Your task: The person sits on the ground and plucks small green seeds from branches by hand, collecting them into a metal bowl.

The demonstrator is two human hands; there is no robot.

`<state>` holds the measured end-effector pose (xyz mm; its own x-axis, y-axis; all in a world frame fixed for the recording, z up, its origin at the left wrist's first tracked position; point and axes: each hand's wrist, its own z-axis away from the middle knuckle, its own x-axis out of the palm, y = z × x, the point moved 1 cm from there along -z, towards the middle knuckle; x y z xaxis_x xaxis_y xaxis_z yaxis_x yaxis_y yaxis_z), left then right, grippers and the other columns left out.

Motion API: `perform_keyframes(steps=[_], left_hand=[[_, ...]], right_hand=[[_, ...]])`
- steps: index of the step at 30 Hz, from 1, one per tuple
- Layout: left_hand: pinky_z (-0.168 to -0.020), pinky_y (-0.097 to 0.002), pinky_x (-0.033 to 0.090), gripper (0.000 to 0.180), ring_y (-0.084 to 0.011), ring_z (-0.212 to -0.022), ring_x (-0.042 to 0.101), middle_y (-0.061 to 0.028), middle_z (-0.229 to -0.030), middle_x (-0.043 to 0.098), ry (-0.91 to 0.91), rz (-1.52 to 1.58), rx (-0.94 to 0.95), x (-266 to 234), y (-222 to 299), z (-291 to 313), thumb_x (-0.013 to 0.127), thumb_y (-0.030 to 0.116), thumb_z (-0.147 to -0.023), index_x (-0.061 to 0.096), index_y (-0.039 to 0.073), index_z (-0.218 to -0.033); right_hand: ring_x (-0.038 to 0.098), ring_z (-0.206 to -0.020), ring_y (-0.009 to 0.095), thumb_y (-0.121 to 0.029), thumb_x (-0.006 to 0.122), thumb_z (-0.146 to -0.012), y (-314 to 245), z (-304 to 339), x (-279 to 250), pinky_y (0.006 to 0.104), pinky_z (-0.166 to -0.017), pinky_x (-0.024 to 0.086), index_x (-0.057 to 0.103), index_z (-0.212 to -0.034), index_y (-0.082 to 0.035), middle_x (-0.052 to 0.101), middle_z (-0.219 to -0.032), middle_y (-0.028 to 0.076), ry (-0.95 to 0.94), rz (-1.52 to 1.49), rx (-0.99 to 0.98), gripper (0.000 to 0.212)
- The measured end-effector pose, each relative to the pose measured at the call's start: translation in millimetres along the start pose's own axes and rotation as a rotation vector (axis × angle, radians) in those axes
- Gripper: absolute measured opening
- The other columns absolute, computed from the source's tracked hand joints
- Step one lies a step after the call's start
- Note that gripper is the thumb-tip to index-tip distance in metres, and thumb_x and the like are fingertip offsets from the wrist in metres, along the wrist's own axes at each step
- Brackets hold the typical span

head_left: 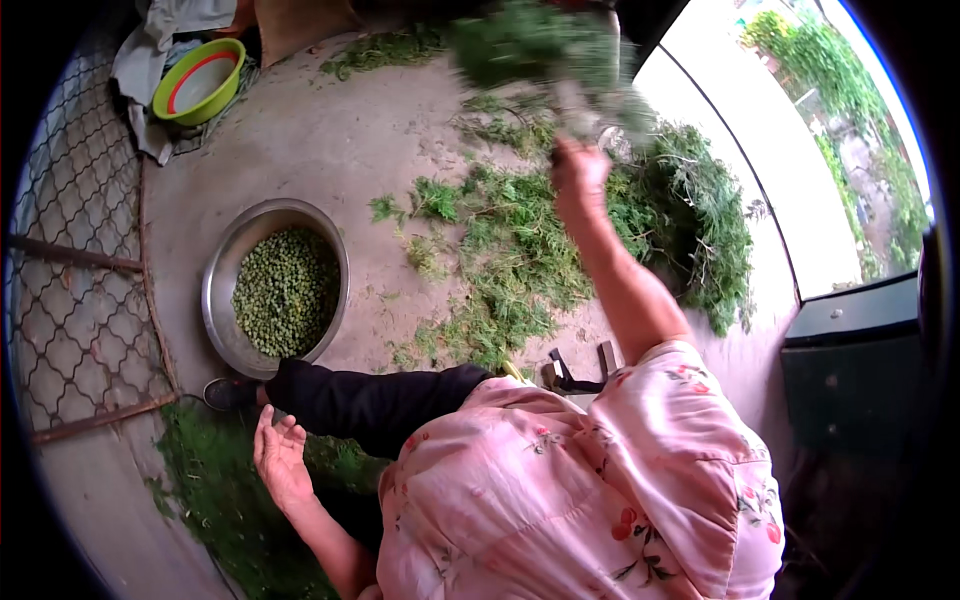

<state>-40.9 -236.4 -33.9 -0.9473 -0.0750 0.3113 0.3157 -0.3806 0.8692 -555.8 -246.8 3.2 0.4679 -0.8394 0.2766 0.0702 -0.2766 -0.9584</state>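
Note:
My right hand (581, 172) is raised ahead of me, closed round the stem end of a leafy evergreen branch (525, 45). That branch is smeared by motion at the top of the view. Near my knee, my left hand (280, 455) hovers with its fingers apart and nothing in it. To my left on the floor stands a wide metal basin (216, 300), partly filled with small round green cones or berries (285, 290). Cut evergreen sprigs (525, 260) lie scattered before me, beside a thicker heap of branches (705, 225) under and right of my right forearm.
A lime-green plastic basin (224, 92) sits on grey cloth at the far left. Wire mesh (80, 340) in a rusty frame borders the left side. More dark greenery (210, 490) lies below my left leg. At right is a dark green panel (850, 390) by a bright opening.

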Motion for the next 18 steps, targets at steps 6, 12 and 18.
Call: perform_keyframes(steps=[6,12,18], left_hand=[[-0.073,-0.027,0.044,0.038,-0.0132,-0.075,0.053,-0.0073,-0.089,0.059,-0.049,0.007,-0.02,17,2,-17,0.055,0.028,-0.085,0.051,0.006,-0.117],[-0.071,-0.0268,0.046,0.035,-0.0139,-0.072,0.055,-0.0093,-0.087,0.06,-0.103,-0.024,-0.083,32,-1,-23,0.052,0.025,-0.088,0.05,0.004,-0.115],[-0.07,-0.0261,0.046,0.037,-0.0137,-0.073,0.055,-0.0092,-0.087,0.06,-0.037,-0.112,-0.092,20,-7,-27,0.052,0.026,-0.088,0.049,0.002,-0.116]], right_hand=[[0.044,-0.054,0.015,-0.025,0.058,-0.079,-24,-58,-146,0.0314,-0.051,0.035,0.06,-0.074,0.002,0.055,-0.062,0.004,0.445,0.736,-0.432,0.027],[0.033,-0.038,0.006,-0.017,0.056,-0.079,30,54,-80,0.0236,-0.033,0.024,0.049,-0.066,-0.011,0.038,-0.049,-0.006,0.197,0.195,0.225,0.016],[0.035,-0.038,0.008,-0.018,0.061,-0.08,44,108,-38,0.0231,-0.033,0.024,0.046,-0.067,-0.008,0.044,-0.054,-0.001,-0.112,0.069,0.715,0.022]])
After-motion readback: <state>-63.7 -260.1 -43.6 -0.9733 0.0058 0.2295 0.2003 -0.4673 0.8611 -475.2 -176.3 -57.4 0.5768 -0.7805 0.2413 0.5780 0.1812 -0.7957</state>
